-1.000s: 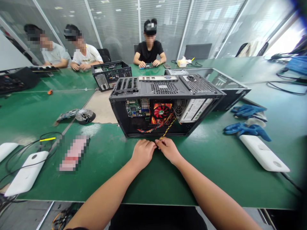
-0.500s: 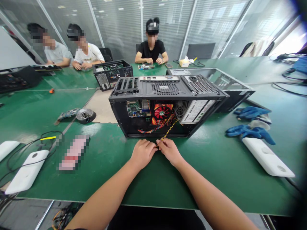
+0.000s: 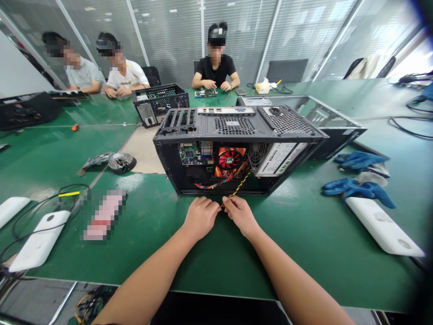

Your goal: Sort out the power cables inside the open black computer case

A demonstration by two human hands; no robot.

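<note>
Yellow-black twisted thin cable (image 3: 241, 183) slants away-right into open black metal PC case (image 3: 204, 123); R hand (image 3: 241, 217), pinching it, is nearer that run; L hand (image 3: 202, 219) pinches nr its end.

On the worktop (image 3: 250, 271), we have a computer case (image 3: 203, 135) straight ahead. Inside it, a fan (image 3: 230, 160) sits between a circuit board (image 3: 191, 155) on the left and the power supply (image 3: 280, 159) on the right. A wire (image 3: 242, 184) runs out of the case towards us, between our left hand (image 3: 202, 217) and right hand (image 3: 241, 215). A mat (image 3: 145, 149) lies to the left, with a smaller case (image 3: 162, 106) behind. To our right, gloves (image 3: 360, 186) lie just beyond a flat box (image 3: 384, 224).
</note>
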